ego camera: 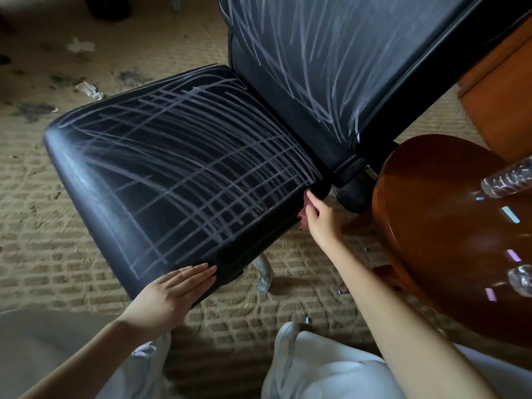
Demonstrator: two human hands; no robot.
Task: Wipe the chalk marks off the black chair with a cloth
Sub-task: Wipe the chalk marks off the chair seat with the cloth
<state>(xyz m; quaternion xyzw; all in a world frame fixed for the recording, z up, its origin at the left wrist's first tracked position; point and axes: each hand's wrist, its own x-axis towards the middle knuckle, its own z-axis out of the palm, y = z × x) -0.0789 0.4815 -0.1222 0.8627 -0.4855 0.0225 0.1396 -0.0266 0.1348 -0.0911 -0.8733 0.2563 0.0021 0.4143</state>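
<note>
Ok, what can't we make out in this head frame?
Head view, the cloth: mostly hidden by the right hand gripping it; shape unclear.
Head view, the backrest: top cut off by the upper frame edge.
Head view, the bottle: cut off by the right edge.
Head view, the scraps on the floor: too blurred to identify.

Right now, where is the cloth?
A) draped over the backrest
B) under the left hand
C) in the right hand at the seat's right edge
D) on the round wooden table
C: the right hand holds the red cloth against the right edge of the seat, while the left hand lies flat on the near edge, holding nothing.
</note>
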